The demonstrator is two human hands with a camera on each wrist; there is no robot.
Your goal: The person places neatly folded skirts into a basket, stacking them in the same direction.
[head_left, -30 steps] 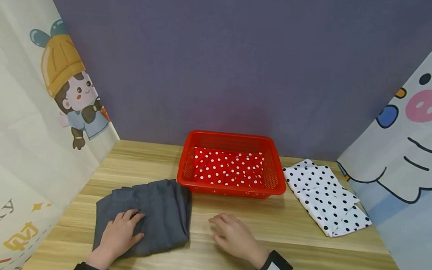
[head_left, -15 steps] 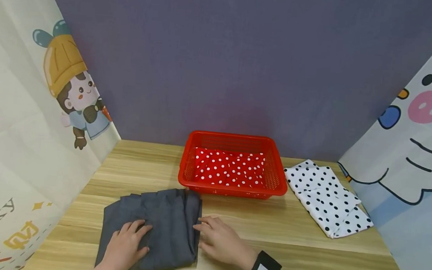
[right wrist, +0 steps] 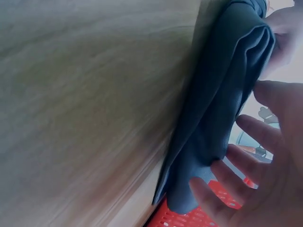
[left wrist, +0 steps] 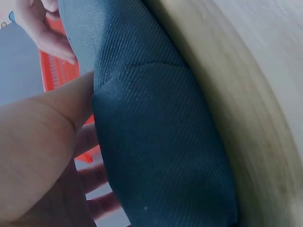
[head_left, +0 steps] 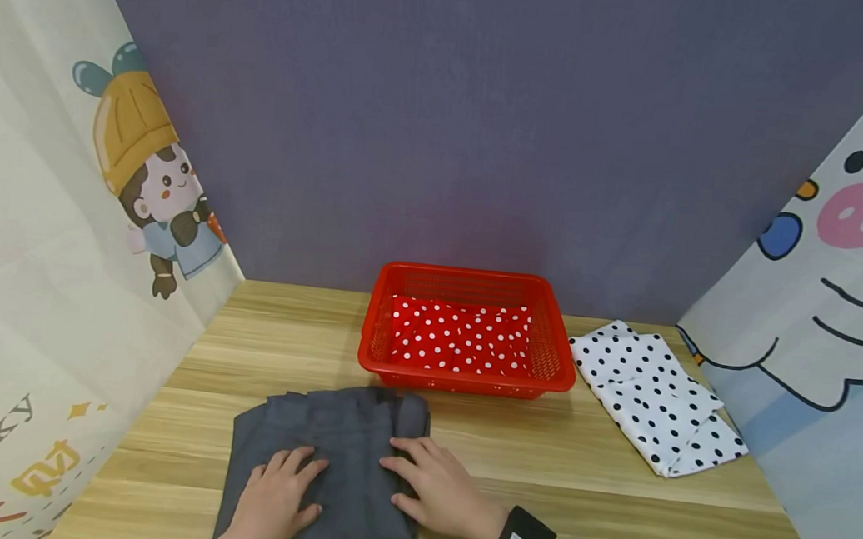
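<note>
A dark grey folded cloth (head_left: 348, 431) lies on the wooden table in front of the basket. My left hand (head_left: 271, 496) rests on its left part with the fingers spread. On its right edge my right hand (head_left: 442, 487) lies with fingers extended, touching the top. In the left wrist view the cloth (left wrist: 156, 132) shows a thick folded edge, with the thumb and fingers on its upper face. From the right wrist, the stacked layers of the cloth (right wrist: 218, 104) are visible beside the fingers. Neither hand pinches it.
A red plastic basket (head_left: 466, 380) stands at the back, with a red cloth with white dots (head_left: 460, 338) inside. Right of it lies a folded white cloth with black dots (head_left: 655, 398). A grey-purple backdrop (head_left: 442, 120) closes off the rear; printed curtains (head_left: 22, 216) flank the table.
The grey cloth has slid right and toward me under my left hand. My right hand has come from the bare table onto the cloth's right edge.
</note>
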